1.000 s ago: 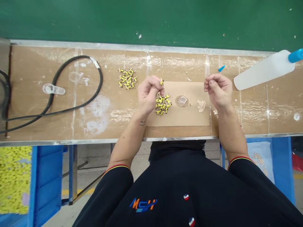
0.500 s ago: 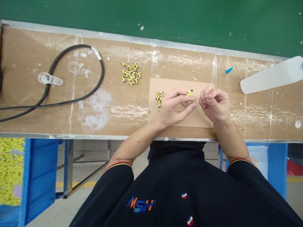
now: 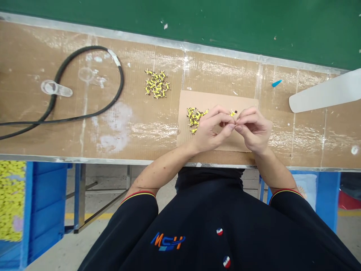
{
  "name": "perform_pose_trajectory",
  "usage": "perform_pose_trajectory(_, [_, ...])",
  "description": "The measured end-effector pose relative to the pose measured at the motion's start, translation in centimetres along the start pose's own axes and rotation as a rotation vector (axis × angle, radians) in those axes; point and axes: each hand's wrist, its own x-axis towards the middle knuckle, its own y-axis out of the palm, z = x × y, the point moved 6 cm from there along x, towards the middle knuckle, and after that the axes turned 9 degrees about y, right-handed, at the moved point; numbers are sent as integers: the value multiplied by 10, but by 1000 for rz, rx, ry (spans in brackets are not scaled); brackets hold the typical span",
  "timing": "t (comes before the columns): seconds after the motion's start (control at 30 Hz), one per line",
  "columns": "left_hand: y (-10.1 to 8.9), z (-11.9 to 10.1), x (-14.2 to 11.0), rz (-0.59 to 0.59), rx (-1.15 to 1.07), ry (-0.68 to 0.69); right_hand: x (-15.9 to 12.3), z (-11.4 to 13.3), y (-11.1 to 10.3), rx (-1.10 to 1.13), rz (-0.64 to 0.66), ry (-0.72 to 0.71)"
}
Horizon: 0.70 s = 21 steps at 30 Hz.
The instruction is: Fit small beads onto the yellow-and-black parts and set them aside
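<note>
My left hand [image 3: 212, 128] and my right hand [image 3: 254, 128] meet fingertip to fingertip over the cardboard sheet [image 3: 220, 97]. Both are closed in a pinch. A tiny pale bit seems to show where the fingertips meet, too small to name. Just behind the fingertips lies a small yellow figure with a dark end [image 3: 232, 113], partly hidden by the fingers. To the left of my left hand, a heap of small yellow and black figures [image 3: 194, 117] rests on the sheet, partly covered by that hand.
Another pile of yellow figures [image 3: 157, 84] lies farther left. A looped black cable [image 3: 122, 84] and a clear plastic piece [image 3: 58, 89] are at the left. A blue tapered cap [image 3: 276, 83] and a white bottle [image 3: 324, 92] lie right. Blue crates [image 3: 45, 210] stand below the table edge.
My hands have come together; the right hand moved left and its fingertips now meet the left's. My left fingers have closed to a pinch. More of the heap shows beside the left hand.
</note>
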Motion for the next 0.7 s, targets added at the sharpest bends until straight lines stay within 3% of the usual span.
perform_pose_trajectory(0.2, [0,3,0,-11,-90,-28,-2,9,-1,-223,-84,-149])
perform_pose_trajectory(0.43, [1,6,-2,4,-70,-73,-2,11,0,-321,-48,-165])
perform_pose_trajectory(0.57, [-7,16,-4,-62,-66,-149,6,9,-7,-395,88,-174])
perform_pose_trajectory(0.7, [-21,38,-9,-133,53,-355,15,-10,-11,-636,302,-28])
